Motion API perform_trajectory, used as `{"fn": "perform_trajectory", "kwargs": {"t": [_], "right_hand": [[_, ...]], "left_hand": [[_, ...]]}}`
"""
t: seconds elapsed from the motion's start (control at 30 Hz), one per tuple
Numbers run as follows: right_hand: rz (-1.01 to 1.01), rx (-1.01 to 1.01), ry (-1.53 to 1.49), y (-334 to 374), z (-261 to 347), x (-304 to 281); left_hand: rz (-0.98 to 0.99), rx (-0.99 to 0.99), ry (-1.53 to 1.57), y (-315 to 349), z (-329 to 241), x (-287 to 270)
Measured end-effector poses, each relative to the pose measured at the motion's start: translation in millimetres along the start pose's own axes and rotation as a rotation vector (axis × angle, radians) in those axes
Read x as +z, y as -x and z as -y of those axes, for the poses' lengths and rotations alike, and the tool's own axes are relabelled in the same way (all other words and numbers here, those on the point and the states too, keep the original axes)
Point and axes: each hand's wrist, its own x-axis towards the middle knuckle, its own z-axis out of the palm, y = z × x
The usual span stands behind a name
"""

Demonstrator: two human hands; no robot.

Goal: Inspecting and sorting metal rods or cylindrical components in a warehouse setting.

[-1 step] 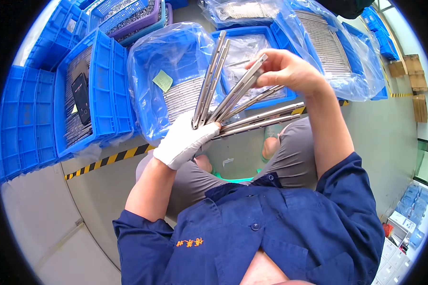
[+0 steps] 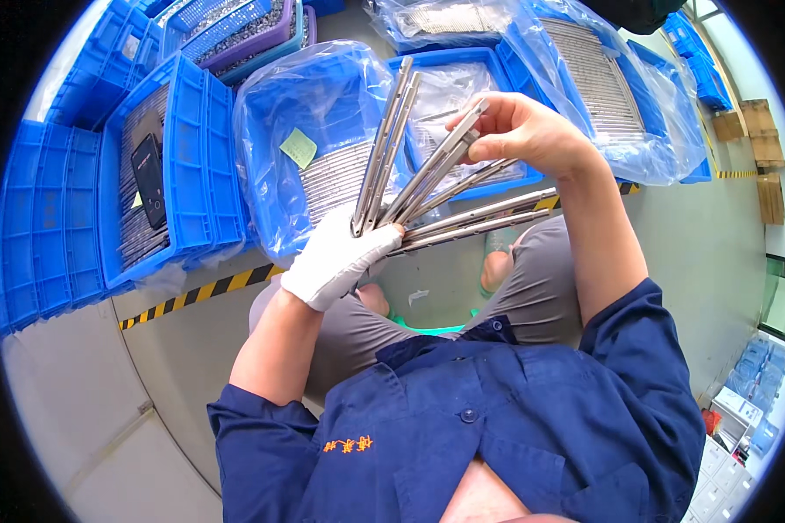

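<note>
My left hand [image 2: 331,261], in a white glove, is closed around the lower ends of several slim metal rods [image 2: 385,148] with small holes along them. The rods fan out, some pointing up and others to the right. My bare right hand [image 2: 532,131] pinches the upper ends of a few rods [image 2: 440,170] in the middle of the fan between thumb and fingers. Behind the left glove stands a blue bin [image 2: 323,83] lined with clear plastic, with a row of similar rods [image 2: 336,179] and a yellow-green paper note [image 2: 298,149] inside.
On the left, a blue crate [image 2: 205,166] holds more rods and a black phone [image 2: 148,179]. Further lined bins of rods [image 2: 593,78] stand at the back right. Baskets of small metal parts [image 2: 244,39] sit at the back left. Yellow-black tape [image 2: 196,295] marks the floor.
</note>
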Motion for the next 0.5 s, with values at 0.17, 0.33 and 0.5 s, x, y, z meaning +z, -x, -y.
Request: {"fn": "perform_trajectory", "kwargs": {"t": [0.17, 0.33, 0.5], "right_hand": [[-0.067, -0.025, -0.018, 1.5, 1.1, -2.0], [-0.100, -0.261, -0.273, 2.4, 0.9, -22.2], [-0.016, -0.268, -0.234, 2.9, 2.0, -15.6]], "left_hand": [[-0.021, -0.007, 0.049, -2.5, -0.5, -0.1], [0.012, -0.028, 0.064, -1.3, -2.5, 0.6], [0.050, -0.102, 0.002, 1.6, -8.3, 0.2]]}}
